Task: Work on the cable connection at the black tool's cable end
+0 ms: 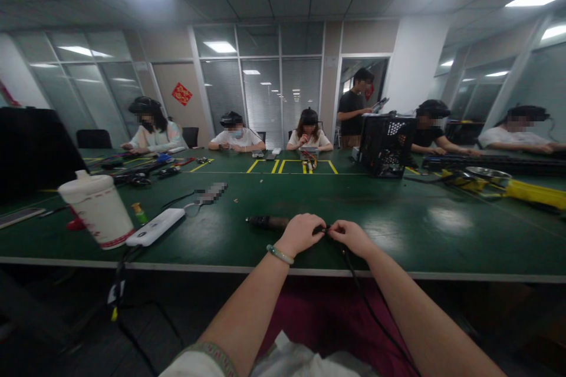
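My left hand (pixel 301 233) is closed around a dark rod-shaped tool (pixel 269 222) that lies on the green table (pixel 398 212) and sticks out to the left. My right hand (pixel 351 235) pinches the tool's black cable (pixel 354 274) right where it meets my left hand. The cable runs down over the table's near edge toward my lap. A pale bead bracelet (pixel 279 254) is on my left wrist.
At the left stand a white cup (pixel 99 209) and a white power strip (pixel 155 226). A black perforated crate (pixel 385 144) sits at the centre right, with a yellow object (pixel 535 193) farther right. Several people sit along the far side with tools.
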